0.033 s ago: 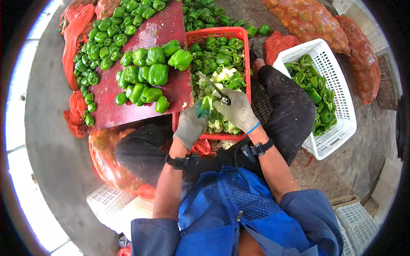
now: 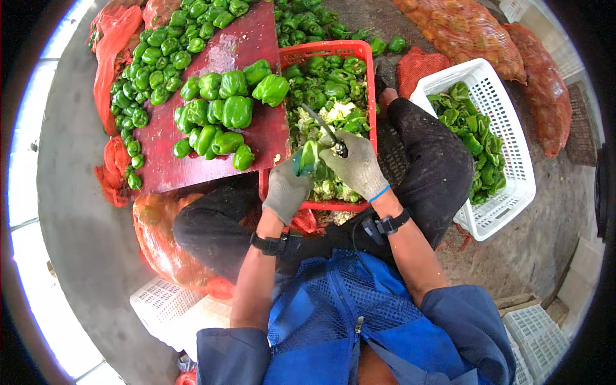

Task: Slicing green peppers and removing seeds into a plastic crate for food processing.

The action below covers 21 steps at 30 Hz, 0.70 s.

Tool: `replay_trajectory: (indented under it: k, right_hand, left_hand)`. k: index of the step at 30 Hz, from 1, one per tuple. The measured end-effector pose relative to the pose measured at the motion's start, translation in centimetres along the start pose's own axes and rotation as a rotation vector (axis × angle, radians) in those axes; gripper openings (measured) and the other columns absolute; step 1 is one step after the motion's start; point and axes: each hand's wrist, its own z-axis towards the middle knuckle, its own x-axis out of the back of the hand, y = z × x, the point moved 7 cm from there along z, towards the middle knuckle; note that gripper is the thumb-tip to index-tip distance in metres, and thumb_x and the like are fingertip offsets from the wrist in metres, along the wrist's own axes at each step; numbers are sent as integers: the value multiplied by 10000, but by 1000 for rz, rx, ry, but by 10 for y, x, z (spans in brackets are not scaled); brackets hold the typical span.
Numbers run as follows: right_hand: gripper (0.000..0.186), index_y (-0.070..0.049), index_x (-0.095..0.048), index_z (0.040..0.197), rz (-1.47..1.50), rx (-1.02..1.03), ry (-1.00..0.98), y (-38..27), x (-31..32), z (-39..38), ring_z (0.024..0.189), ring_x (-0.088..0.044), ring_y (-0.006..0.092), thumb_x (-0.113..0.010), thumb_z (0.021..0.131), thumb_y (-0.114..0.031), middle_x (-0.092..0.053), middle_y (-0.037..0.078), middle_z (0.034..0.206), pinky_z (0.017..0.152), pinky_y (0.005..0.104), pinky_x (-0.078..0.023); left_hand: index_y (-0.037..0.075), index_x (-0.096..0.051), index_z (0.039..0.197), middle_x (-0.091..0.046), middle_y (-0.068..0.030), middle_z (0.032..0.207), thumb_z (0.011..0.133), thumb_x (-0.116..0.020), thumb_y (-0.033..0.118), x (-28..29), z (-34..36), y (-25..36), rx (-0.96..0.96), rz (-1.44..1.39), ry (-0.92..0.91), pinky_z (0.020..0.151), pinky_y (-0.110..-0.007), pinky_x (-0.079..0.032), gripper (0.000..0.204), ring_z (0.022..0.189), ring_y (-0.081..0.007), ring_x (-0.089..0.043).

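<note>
My left hand (image 2: 287,191), in a grey glove, is closed around a pale-sided green bell pepper (image 2: 309,157) above the red crate. My right hand (image 2: 356,165), gloved too, grips a knife (image 2: 319,122) whose dark, narrow blade points up and left over the crate. The knife's handle is mostly hidden in the fingers, which are close beside the pepper. Below both hands, the red crate (image 2: 372,96) holds green peppers and pale cut cores. To the left, several whole bell peppers (image 2: 237,112) are clustered on the red board (image 2: 160,144).
A white basket (image 2: 523,170) with cut green pepper pieces stands by my right leg. Many smaller peppers (image 2: 156,78) line the board's left side. Filled mesh sacks (image 2: 471,38) lie at the far right, and another sack (image 2: 163,234) sits beside my left knee.
The knife blade has tilted slightly, its tip a little higher and farther right. The pepper has turned a little in my left hand, showing more of its pale side.
</note>
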Motion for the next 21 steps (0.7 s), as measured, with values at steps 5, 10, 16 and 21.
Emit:
replay_trajectory:
  k: [5,10,16,21]
  right_hand:
    - [351,-29,-748,965,-256,104,151,-1,-3,-4,863,-743,426,-822,901,-366,-745,220,871,793,514,-592]
    - [245,-29,-722,904,-349,131,2,-1,-16,-6,844,-728,469,-742,917,-273,-732,250,860,797,559,-587]
    - [285,6,-697,898,-7,-12,-110,-12,-4,-6,649,-706,296,-755,928,-271,-684,155,713,651,447,-574]
    - [280,-24,-700,914,609,-363,-60,22,-1,-6,502,-583,89,-786,998,-277,-629,10,675,466,272,-450]
  left_hand:
    - [20,-689,1363,-776,-239,1080,919,-699,81,-10,-9,-4,-41,-116,272,858,-466,-605,449,974,-419,-756]
    - [-21,-689,1359,-770,-225,1016,934,-670,61,-23,-15,-5,-121,-145,303,810,-407,-605,432,918,-306,-765]
    - [9,-711,1330,-729,-40,935,990,-604,1,-4,-7,-33,-41,-463,34,591,-268,-493,357,706,-78,-613]
    - [-24,-661,1431,-760,-40,1112,1008,-606,-75,37,-8,-20,20,-484,246,726,-260,-552,430,868,-98,-666]
